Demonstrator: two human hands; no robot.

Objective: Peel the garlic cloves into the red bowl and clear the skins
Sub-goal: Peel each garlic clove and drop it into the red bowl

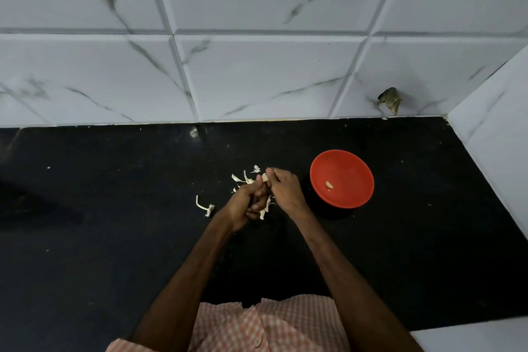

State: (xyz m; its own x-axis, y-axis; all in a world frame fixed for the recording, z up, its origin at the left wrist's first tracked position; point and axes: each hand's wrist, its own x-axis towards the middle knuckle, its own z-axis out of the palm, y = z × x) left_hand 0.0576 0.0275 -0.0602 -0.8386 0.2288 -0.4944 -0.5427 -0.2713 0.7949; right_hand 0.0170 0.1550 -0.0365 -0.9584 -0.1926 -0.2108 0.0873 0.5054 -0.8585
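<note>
One clove point(265, 178) in curled left hand point(243, 204), right hand point(285, 191).

Open tabletop point(100, 251) ran 7 to 10 o'clock off the left hand point(243, 203), one stem scrap point(205, 207) near at 9. Skins point(247, 178) littered 12. Red bowl point(357, 197) stood near the right hand point(285, 190) at 3. Tiled wall point(257, 80) closed 12; side wall point(491, 128) closed 3.
</note>
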